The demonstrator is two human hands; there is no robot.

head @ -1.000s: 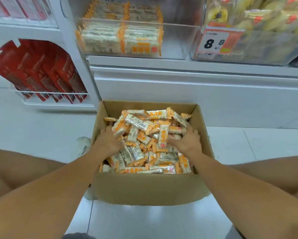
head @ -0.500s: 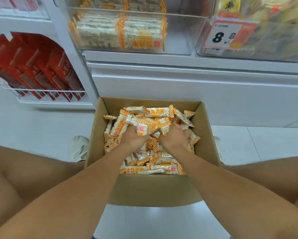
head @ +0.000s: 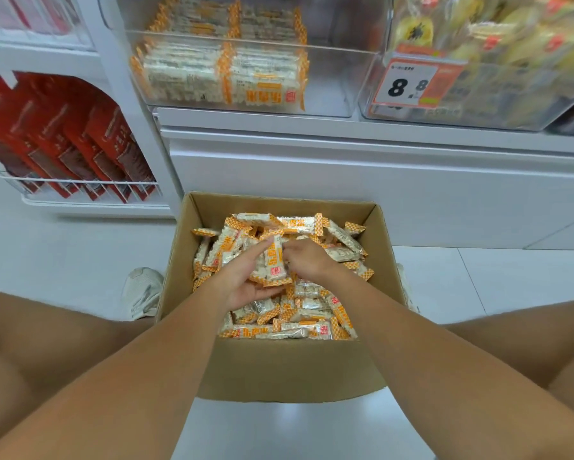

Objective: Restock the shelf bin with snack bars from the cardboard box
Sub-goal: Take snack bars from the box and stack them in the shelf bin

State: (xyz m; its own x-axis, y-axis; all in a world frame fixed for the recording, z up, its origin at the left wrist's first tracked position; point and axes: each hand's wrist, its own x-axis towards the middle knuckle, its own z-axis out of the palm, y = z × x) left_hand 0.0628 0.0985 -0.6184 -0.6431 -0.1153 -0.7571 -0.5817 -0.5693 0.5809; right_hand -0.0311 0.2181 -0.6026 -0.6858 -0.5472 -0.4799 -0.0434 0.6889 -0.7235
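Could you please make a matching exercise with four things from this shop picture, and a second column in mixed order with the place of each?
Things:
1. cardboard box
2. red packets
3. price tag
4. left hand

Places:
A. on the front of the clear bin of yellow snacks
B. on the white floor, below the shelf
C. inside the box, holding snack bars
D. in the wire rack at the left

Pairs: 1-B, 2-D, 3-A, 4-C
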